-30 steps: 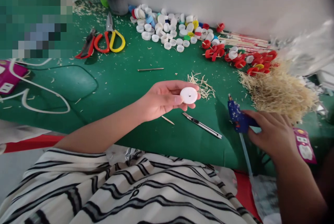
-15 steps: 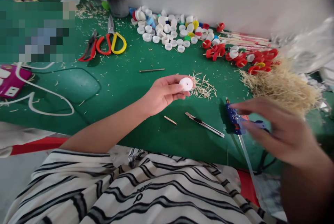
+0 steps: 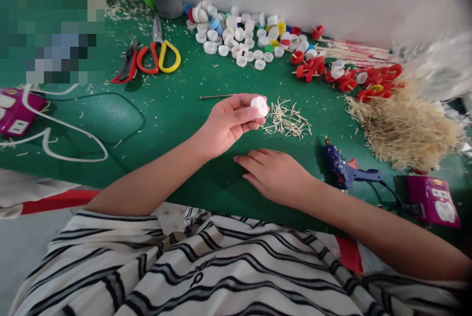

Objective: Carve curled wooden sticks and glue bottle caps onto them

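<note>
My left hand (image 3: 228, 127) holds a white bottle cap (image 3: 259, 107) between thumb and fingers, its face with a small central mark turned up. To the right of that hand lies a small heap of pale thin strands (image 3: 289, 118). Lower down, my right hand (image 3: 275, 173) is palm down over the green tabletop, fingers stretched to the left and the thumb a little apart from them. What lies beneath it is hidden; the short wooden stick and the craft knife cannot be seen. A blue glue gun (image 3: 341, 168) rests to the right, above my right forearm.
White and coloured caps (image 3: 239, 36) are heaped along the wall. Red caps on sticks (image 3: 311, 68) and a big strand pile (image 3: 409, 124) lie at right. Scissors (image 3: 159, 50), red-handled pliers (image 3: 127, 63), a nail-like rod (image 3: 216, 96) and purple power sockets (image 3: 433, 200) also occupy the table.
My right hand has moved left from beside the glue gun to the table below my left hand, covering the stick and knife. My left hand still holds the cap, tilted slightly differently.
</note>
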Available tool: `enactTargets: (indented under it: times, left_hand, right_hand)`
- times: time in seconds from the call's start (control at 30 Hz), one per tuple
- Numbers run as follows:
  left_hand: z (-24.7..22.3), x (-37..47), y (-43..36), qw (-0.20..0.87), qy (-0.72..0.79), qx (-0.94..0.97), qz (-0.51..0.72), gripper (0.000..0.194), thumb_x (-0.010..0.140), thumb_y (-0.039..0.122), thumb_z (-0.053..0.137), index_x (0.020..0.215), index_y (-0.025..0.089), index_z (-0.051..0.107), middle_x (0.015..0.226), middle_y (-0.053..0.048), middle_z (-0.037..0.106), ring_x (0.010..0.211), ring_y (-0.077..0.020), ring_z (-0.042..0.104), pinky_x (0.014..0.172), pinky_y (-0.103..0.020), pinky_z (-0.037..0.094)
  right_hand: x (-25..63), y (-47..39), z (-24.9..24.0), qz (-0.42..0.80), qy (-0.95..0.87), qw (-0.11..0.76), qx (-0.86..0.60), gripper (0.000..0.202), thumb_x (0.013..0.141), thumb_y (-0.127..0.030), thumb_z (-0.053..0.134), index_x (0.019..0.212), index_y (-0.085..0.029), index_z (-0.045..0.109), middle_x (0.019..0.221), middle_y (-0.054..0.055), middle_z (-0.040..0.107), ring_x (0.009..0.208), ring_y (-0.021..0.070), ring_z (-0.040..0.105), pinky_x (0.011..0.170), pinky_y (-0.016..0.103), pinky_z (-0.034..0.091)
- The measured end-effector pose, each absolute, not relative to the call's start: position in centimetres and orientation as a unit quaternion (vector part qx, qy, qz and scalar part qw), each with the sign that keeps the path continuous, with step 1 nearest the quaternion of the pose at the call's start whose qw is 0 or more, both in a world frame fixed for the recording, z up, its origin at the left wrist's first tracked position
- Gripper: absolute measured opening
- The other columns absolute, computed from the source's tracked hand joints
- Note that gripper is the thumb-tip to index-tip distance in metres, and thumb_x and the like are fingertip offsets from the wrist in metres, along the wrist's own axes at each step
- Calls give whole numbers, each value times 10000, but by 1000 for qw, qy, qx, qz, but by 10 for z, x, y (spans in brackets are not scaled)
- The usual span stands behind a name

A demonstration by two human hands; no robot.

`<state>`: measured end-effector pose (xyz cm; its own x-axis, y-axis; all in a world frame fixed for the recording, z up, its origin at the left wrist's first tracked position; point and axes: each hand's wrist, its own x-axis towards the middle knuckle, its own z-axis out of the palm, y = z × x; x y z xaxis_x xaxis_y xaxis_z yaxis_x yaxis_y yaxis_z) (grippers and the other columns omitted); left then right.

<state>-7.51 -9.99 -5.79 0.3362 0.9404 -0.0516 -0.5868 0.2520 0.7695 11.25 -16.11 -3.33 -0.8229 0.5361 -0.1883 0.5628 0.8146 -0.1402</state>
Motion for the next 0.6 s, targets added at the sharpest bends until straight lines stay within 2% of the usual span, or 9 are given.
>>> enactTargets:
  times: [0.07,0.13,0.23,0.3,0.37,0.47,0.53,0.6]
  left_hand:
    - [-59,-75,-100,748,264,337,508,460,680,369,1068,1023,193,816,992,-12,809,788,-91,746,748,-208,623]
    - [-59,-75,-99,751,263,335,506,463,671,373,1076,1012,192,820,982,-11,809,776,-87,743,740,-205,621]
    - [-57,-76,-101,756,254,331,504,439,668,351,1086,989,189,834,948,-7,812,740,-75,742,711,-186,620]
    - [-56,-75,-103,759,243,336,503,423,672,340,1087,983,187,845,934,-8,819,722,-74,745,700,-182,627]
    - [-55,-74,-106,754,235,343,508,397,688,327,1080,984,192,852,927,-7,826,712,-75,744,707,-189,639]
    - [-54,-69,-111,729,233,351,539,354,703,301,1072,967,208,856,925,1,832,755,-84,755,750,-201,659]
    - [-54,-66,-114,715,232,362,551,367,678,279,1082,961,218,857,925,5,834,767,-92,760,756,-209,665]
    - [-55,-64,-117,711,231,379,546,385,661,266,1086,969,224,858,924,4,834,748,-97,756,735,-214,664]
  right_hand:
    - [107,-159,-33,-101,941,78,313,352,1138,-279,544,1389,-130,742,1216,146,808,1084,292,752,897,406,553]
    - [100,-157,-35,-94,942,88,310,316,1140,-252,508,1217,-131,790,1144,146,819,1058,291,756,869,397,538]
    - [93,-156,-36,-91,946,96,294,291,1095,-164,502,1032,-144,785,968,126,818,933,257,754,765,363,493]
    - [99,-154,-32,-109,942,67,311,228,1050,-155,555,978,-153,771,897,103,812,844,229,744,704,343,469]
    - [114,-152,-23,-147,927,-34,342,168,1017,-172,602,956,-178,758,854,58,806,764,191,728,663,319,473]
    - [142,-149,-4,-225,867,-267,356,94,990,-177,689,992,-242,757,833,-25,796,643,120,688,612,276,510]
    - [154,-146,6,-229,795,-432,358,130,980,-169,757,1044,-278,787,845,-35,799,637,117,700,570,274,516]
    - [158,-144,8,-230,716,-554,358,125,990,-205,792,1060,-305,818,832,-24,786,631,140,709,516,295,512]
